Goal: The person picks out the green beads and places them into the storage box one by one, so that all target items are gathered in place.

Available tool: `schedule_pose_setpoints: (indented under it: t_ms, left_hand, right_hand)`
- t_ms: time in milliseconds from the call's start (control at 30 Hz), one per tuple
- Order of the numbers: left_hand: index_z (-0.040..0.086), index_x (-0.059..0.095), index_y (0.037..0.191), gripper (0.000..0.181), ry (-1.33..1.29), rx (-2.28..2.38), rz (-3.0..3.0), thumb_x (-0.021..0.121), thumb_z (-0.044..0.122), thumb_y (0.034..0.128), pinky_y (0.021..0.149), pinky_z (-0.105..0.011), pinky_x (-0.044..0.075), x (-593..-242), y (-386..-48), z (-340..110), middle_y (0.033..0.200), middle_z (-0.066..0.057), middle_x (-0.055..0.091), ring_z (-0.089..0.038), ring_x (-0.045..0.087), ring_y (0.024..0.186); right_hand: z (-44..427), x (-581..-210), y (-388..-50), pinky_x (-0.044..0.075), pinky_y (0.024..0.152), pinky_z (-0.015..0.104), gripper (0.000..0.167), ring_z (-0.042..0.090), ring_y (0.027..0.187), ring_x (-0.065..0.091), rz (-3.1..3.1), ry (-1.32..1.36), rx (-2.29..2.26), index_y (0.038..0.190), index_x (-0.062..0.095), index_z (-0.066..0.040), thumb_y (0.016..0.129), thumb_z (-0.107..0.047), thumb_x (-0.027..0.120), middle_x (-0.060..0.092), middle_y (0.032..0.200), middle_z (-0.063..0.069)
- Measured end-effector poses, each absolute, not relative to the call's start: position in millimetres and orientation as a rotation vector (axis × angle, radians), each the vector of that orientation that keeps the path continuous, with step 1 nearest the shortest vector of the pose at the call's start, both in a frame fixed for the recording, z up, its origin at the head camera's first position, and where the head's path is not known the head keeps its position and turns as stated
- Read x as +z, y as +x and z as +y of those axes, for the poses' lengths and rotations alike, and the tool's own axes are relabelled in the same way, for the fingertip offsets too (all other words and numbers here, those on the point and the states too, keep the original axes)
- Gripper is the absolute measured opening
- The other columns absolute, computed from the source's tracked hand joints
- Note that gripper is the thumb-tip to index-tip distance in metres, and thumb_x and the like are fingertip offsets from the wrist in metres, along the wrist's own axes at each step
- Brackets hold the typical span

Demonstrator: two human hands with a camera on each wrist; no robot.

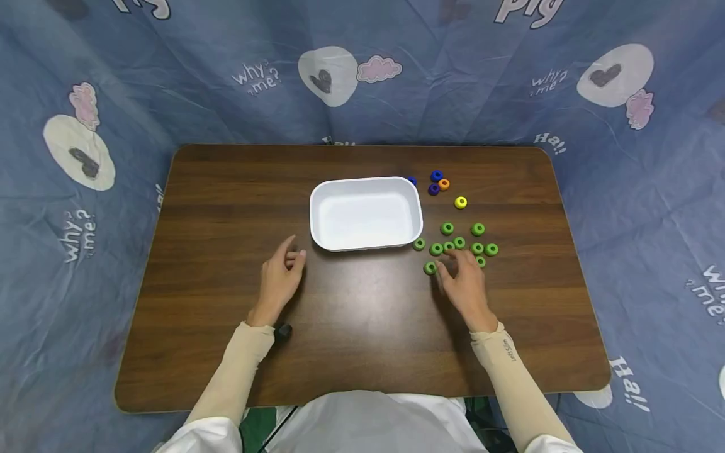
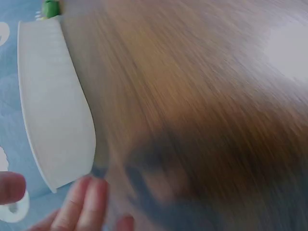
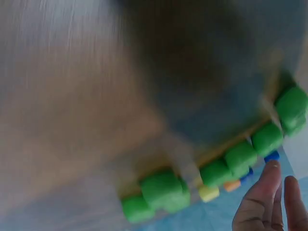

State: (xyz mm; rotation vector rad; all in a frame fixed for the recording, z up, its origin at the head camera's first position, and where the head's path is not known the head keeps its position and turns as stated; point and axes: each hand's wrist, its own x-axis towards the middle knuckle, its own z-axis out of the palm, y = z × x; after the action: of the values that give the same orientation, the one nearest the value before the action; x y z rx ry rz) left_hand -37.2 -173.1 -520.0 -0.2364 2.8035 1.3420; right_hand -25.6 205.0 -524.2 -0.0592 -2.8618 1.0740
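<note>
Several green ring-shaped beads lie scattered on the table right of a white rectangular tray. My right hand reaches in among them, thumb beside one green bead; whether it touches that bead I cannot tell. No bead shows between the right hand's fingers in the right wrist view, where green beads sit beyond it. Left of the tray's near corner, my left hand hovers with loosely bent fingers and holds nothing. The left wrist view shows its fingers close to the tray's end.
Blue beads, an orange bead and a yellow bead lie behind the green ones. The brown wooden table has a blue printed cloth around it.
</note>
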Motion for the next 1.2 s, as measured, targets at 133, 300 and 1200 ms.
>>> schedule_pose_setpoints:
  t_ms: [133,300,1200]
  left_hand:
    - [0.011,0.044,0.151,0.053,-0.289,1.533,2.619,0.054,0.031,0.1030,0.089,-0.029,0.052,-526.0,-53.9,-168.9,0.104,-0.016,0.075,-0.023,0.072,0.090]
    - [0.010,0.039,0.154,0.055,-0.316,1.701,2.447,0.054,0.028,0.1038,0.079,-0.025,0.058,-530.7,-69.4,-156.6,0.094,-0.018,0.073,-0.011,0.071,0.073]
    - [0.003,0.035,0.154,0.057,-0.285,1.838,2.433,0.054,0.011,0.1018,0.075,-0.047,0.060,-536.9,-73.0,-140.3,0.088,-0.029,0.071,-0.005,0.065,0.063]
  right_hand:
    - [200.7,-537.4,-22.0,0.051,0.084,0.049,0.036,0.035,0.095,0.064,-2.819,-0.021,1.080,0.117,0.067,0.000,0.086,-0.014,0.078,0.066,0.108,0.020]
    - [193.7,-549.2,-21.2,0.053,0.082,0.048,0.040,0.034,0.093,0.064,-2.797,-0.003,1.083,0.119,0.066,-0.001,0.083,-0.012,0.081,0.066,0.107,0.019]
    - [186.8,-556.4,-20.0,0.057,0.082,0.046,0.033,0.034,0.091,0.069,-2.800,0.073,1.074,0.115,0.070,0.000,0.083,-0.002,0.079,0.070,0.110,0.017]
